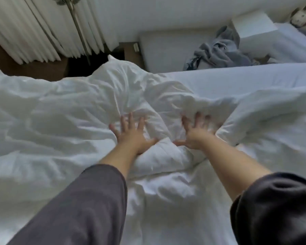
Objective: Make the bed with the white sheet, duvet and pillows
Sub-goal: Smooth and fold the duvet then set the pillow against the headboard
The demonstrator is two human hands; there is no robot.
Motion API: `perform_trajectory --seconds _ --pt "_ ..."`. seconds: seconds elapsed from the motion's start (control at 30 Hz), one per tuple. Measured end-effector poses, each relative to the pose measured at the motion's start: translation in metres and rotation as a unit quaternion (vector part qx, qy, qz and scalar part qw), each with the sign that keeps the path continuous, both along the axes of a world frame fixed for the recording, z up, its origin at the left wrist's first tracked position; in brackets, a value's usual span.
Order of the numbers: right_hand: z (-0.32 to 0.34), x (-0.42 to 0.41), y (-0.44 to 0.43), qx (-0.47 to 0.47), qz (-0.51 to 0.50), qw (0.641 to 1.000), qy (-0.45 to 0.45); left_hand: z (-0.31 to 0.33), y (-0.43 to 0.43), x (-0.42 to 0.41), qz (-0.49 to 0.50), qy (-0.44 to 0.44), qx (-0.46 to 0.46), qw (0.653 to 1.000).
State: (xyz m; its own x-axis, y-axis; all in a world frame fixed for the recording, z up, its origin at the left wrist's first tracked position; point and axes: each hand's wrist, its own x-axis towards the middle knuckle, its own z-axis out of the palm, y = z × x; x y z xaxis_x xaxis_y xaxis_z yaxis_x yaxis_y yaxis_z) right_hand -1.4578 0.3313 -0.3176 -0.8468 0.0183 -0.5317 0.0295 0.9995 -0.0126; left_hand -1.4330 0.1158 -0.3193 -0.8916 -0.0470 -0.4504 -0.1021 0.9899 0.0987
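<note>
A rumpled white duvet point(64, 110) covers most of the bed, bunched into a ridge in the middle. My left hand point(131, 135) lies flat on that ridge with fingers spread. My right hand point(196, 131) presses on the duvet just to the right, fingers straight and spread, blurred by motion. Flat white sheet point(237, 78) shows on the mattress at the upper right. A white pillow point(297, 45) lies at the far right, off this bed.
White pleated curtains point(42, 29) hang at the upper left above brown floor point(34, 68). A second white mattress point(166, 50) carries a crumpled grey-blue garment point(217, 52), a white box point(253, 23) and a soft toy point(302, 18).
</note>
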Motion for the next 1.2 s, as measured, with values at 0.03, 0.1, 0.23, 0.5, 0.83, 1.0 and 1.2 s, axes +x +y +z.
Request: perform_trajectory --seconds 0.03,0.1,0.23,0.5,0.83,1.0,1.2 --pt "-0.02 0.0 0.003 -0.008 -0.018 1.0 -0.007 -0.023 -0.005 0.002 0.015 -0.017 0.008 1.0" --pt "-0.037 -0.013 0.005 -0.019 -0.049 0.999 -0.013 -0.047 -0.009 -0.01 0.024 -0.006 0.002 1.0" --pt "-0.037 -0.029 0.001 -0.027 -0.068 0.996 -0.054 -0.039 0.008 -0.042 0.016 -0.026 -0.001 1.0" --pt "-0.037 -0.035 -0.009 -0.029 -0.103 0.988 -0.111 -0.037 0.016 -0.05 0.025 -0.07 -0.027 0.997" --pt "-0.045 -0.055 -0.006 -0.082 -0.069 0.988 -0.113 -0.028 0.05 -0.023 0.13 -0.085 -0.009 0.988" --pt "-0.044 -0.056 0.006 -0.121 -0.027 0.985 -0.12 -0.025 0.077 0.015 0.193 -0.074 -0.014 0.978" --pt "-0.054 -0.056 0.011 -0.133 0.042 0.986 -0.092 -0.032 0.106 0.052 0.232 -0.047 -0.08 0.968"
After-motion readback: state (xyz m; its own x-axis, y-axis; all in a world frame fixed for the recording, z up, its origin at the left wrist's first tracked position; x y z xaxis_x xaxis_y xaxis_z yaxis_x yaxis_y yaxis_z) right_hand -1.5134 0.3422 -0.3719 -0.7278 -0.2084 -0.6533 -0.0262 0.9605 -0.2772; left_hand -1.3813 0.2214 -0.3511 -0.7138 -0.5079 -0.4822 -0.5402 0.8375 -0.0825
